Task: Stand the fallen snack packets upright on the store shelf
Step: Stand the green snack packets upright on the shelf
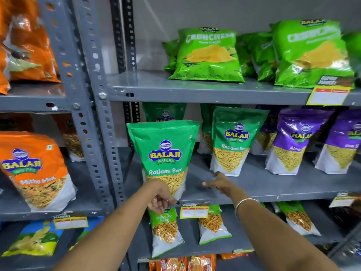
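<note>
Head view: grey slotted-steel store shelf (pixel 254 184), middle tier. Front green Ratlami Sev packet (pixel 166 157) upright at the shelf's front left edge, leaning slightly right, close to the perforated upright post (pixel 97 114). Left hand (pixel 160 198) at that packet's lower front corner, its grip curled with fingers bent down over the shelf lip; whether pinching the bottom seam or merely touching, impossible to tell. Right hand (pixel 218 183) just beside the packet's right, its grip spread and empty, fingers pointing left over bare shelf; thin bangle (pixel 244 204) on the wrist. Second Ratlami Sev packet (pixel 232 141) upright further back and right, more green packets behind both. Purple Aloo Sev packets (pixel 293 141) upright to the right. Green Crunchem bags (pixel 209 55) on the tier above, leaning back. Orange Mitha Mix packet (pixel 37 171) in the neighbouring bay on the left, tilted. Yellow price tag (pixel 194 211) on the shelf edge between the forearms.
</note>
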A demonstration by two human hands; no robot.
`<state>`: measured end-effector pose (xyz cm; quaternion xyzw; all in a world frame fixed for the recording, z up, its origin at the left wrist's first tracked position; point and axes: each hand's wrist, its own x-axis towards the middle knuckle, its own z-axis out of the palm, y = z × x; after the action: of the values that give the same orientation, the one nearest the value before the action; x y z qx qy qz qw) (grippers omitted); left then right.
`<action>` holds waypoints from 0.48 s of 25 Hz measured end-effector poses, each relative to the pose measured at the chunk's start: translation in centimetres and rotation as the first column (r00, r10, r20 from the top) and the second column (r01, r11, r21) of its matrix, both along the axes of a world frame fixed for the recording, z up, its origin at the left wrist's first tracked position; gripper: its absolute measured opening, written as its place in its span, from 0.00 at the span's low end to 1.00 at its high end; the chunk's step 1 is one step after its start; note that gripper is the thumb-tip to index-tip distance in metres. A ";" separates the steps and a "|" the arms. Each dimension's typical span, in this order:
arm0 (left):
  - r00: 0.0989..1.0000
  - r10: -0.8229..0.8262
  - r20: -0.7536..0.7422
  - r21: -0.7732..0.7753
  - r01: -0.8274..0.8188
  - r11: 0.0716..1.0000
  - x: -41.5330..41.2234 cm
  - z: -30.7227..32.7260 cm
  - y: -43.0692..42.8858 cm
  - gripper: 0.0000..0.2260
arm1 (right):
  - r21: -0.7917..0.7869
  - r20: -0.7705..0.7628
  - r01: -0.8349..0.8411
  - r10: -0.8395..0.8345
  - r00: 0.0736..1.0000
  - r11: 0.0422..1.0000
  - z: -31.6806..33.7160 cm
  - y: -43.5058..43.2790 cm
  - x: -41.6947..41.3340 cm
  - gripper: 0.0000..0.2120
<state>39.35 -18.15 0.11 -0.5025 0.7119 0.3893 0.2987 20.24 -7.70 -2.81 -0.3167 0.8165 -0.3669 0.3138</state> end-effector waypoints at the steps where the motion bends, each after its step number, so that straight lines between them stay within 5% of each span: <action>1: 0.998 -0.037 -0.048 0.018 0.038 0.999 -2.1 0.3 0.7 0.18 | 0.012 -0.037 0.033 -0.032 0.999 0.999 0.2 1.0 -1.9 0.38; 4: 0.941 -0.043 -0.336 -0.020 0.038 0.999 -8.9 0.7 2.8 0.15 | -0.013 -0.053 0.141 -0.141 0.989 0.990 -1.2 2.9 -9.0 0.52; 8: 0.712 0.068 -0.699 -0.155 -0.244 0.957 -17.7 -1.0 2.8 0.17 | -0.150 0.092 0.188 -0.176 0.980 0.971 -0.2 4.7 -15.7 0.47; 12: 0.569 0.206 -0.796 -0.122 -0.484 0.866 -21.8 -3.5 2.0 0.23 | -0.211 0.154 0.020 0.013 0.988 0.977 -1.1 2.8 -19.8 0.50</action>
<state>17.51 -16.14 -3.43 -0.4645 0.7095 0.4910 -0.1994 0.43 -4.89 -3.95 -0.3175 0.7466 -0.4757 0.3398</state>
